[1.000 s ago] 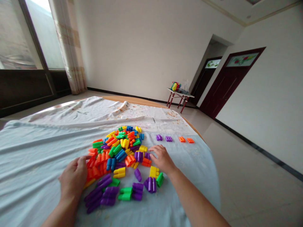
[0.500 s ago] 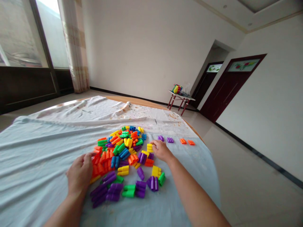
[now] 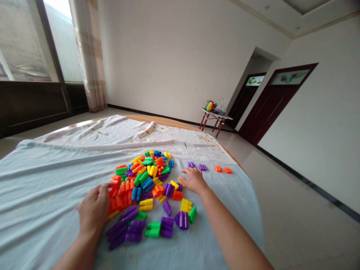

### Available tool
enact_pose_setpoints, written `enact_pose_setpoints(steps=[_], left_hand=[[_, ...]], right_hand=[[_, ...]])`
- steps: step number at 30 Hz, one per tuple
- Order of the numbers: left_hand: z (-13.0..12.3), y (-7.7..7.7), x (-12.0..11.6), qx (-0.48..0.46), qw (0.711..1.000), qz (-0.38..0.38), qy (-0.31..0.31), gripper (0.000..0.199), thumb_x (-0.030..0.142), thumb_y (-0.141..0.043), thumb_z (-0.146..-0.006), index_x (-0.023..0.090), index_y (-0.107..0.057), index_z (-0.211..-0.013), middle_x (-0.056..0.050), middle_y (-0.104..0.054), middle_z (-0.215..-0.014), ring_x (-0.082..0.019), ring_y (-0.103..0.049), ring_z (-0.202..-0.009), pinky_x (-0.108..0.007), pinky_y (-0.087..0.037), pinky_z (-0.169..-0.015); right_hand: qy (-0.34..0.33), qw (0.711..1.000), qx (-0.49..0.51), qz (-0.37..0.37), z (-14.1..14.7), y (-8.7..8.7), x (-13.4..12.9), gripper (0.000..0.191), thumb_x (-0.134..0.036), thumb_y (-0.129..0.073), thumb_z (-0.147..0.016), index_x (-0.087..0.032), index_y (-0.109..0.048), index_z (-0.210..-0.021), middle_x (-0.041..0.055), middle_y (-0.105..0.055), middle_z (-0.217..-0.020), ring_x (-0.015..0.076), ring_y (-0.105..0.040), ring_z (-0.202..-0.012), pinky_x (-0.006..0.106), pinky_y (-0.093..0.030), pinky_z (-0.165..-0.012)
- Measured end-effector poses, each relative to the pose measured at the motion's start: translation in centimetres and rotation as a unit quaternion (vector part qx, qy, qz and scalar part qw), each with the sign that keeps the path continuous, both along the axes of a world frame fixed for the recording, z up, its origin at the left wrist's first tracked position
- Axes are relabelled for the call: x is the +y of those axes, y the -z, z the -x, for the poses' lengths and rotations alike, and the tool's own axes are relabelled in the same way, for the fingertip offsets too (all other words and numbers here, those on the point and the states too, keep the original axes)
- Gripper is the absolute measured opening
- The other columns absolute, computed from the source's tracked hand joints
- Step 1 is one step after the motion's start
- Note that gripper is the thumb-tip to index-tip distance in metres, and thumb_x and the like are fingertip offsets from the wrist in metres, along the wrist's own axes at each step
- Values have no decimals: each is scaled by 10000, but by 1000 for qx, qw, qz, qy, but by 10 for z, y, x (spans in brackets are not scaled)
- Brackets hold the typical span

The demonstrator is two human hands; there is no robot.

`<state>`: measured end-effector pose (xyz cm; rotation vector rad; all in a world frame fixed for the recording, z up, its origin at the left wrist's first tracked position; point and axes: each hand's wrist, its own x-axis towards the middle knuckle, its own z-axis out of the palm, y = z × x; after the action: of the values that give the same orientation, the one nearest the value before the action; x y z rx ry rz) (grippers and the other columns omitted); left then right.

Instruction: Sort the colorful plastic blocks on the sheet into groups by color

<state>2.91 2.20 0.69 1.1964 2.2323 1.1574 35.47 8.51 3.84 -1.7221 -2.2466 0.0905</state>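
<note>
Colourful plastic building blocks (image 3: pixel 147 183), shaped like joined tubes, lie heaped on the cloth. My left hand (image 3: pixel 94 206) rests at the heap's left edge, its partly bent, apart fingers against the orange blocks (image 3: pixel 119 200); some fingertips are hidden. My right hand (image 3: pixel 194 180) hovers right of the heap with fingers spread. Just under its thumb shows a yellow block (image 3: pixel 181 181), seen end-on and blurred; whether it touches the thumb is unclear. Nearer me lie purple blocks (image 3: pixel 135 230), a green block (image 3: pixel 153 229) and another yellow block (image 3: pixel 185 205).
Two purple blocks (image 3: pixel 202 167) and two orange blocks (image 3: pixel 227 170) sit in a row towards the table's right edge. A light blue cloth (image 3: pixel 56 180) with wrinkles covers the round table. Farther off stands a small table (image 3: pixel 216 113) bearing a colourful bag.
My right hand has shifted slightly right and down, and its fingers have spread. The yellow block formerly at its fingertips has turned end-on below the thumb. My left hand is nearly still.
</note>
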Motion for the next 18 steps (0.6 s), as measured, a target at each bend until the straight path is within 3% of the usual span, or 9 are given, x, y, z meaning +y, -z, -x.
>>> enact_pose_setpoints(steps=[3,6,8,13,18], left_hand=[[-2,-4,0,-1,1000,1,-1,479,412,-300,-824,190,-694,-984,-118,-680,-1087,-268,-562,-1088,-347,-407,-860],[-2,-6,1,-2,1000,2,-5,476,411,-299,-825,192,-696,-969,-118,-688,-1055,-275,-575,-1052,-356,-413,-832],[0,-4,2,-5,1000,7,-7,478,424,-300,-825,203,-698,-970,-108,-695,-1010,-275,-586,-1010,-352,-419,-790],[3,3,4,4,1000,20,-3,532,468,-272,-830,209,-684,-1045,-99,-680,-1001,-272,-585,-992,-334,-416,-745],[2,-2,3,7,999,37,-7,582,489,-239,-827,196,-660,-1103,-112,-669,-1046,-276,-585,-983,-340,-416,-734]], right_hand=[[-4,1000,-7,11,-3,6,-3,335,-429,-638,-777,-229,-671,-1044,76,-685,-1019,266,-567,-1019,386,-373,-875],[-13,1000,17,22,-6,7,-4,279,-337,-657,-764,-235,-670,-1024,49,-692,-969,239,-584,-984,368,-387,-871],[-21,998,64,1,-14,3,-5,339,-281,-667,-743,-228,-646,-1077,44,-681,-982,221,-583,-985,361,-394,-889],[-6,978,198,-69,-65,-1,-11,498,-171,-610,-715,-189,-559,-1210,81,-613,-1107,208,-560,-1040,378,-421,-940],[60,972,224,-22,-111,23,-23,512,-114,-585,-674,-192,-571,-1179,79,-605,-1113,209,-578,-1024,382,-466,-903]])
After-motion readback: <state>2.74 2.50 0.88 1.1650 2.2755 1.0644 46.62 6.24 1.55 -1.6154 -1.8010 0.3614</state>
